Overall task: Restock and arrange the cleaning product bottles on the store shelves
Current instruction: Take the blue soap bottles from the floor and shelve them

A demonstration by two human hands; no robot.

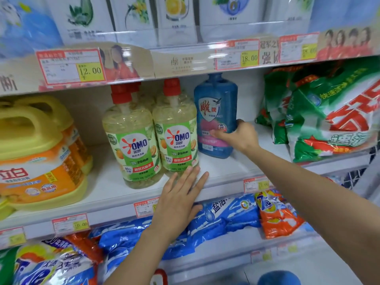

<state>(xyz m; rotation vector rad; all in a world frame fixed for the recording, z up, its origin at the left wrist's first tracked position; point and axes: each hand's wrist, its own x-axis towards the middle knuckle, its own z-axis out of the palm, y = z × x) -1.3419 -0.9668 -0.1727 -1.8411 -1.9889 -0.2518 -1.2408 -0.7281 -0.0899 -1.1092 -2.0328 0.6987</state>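
White shelf (223, 166) bears upright blue bottle (216, 95).

Blue bottle (216, 112): translucent blue, blue cap, pink lower label, red-white shield logo.
Left OMO bottle (131, 145): clear pale yellow, red cap, green label, orange-fruit print, red logo.
Right OMO bottle (175, 138): same colours.
Jug (41, 140): yellow, orange-white label.
Right bags (329, 120): green, white, red lettering.
Lower bags (226, 214): blue-white.
Tide bag (277, 214): orange.
Price tags (70, 66): white, red border, yellow price box.
Shelf (226, 167): white.
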